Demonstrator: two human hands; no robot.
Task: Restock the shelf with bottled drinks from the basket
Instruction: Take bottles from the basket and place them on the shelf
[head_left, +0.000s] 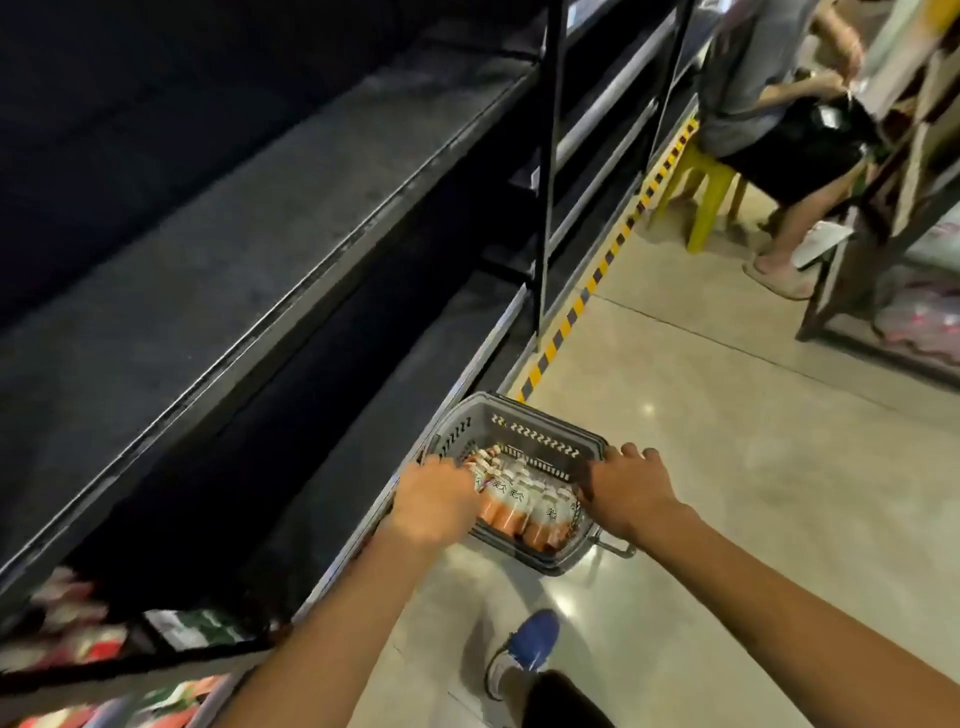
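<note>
We look down at a grey shopping basket (540, 431) on the shop floor (753, 467), just beside the front edge of the dark lowest shelf (363, 467). Bottled orange drinks (511, 499) with white labels lie inside it. Our left hand (434, 501) reaches among the bottles at the basket's left edge; we cannot tell whether it grips one. Our right hand (631, 486) rests, fingers spread, on the right rim. Our blue shoe (535, 639) stands nearer us.
</note>
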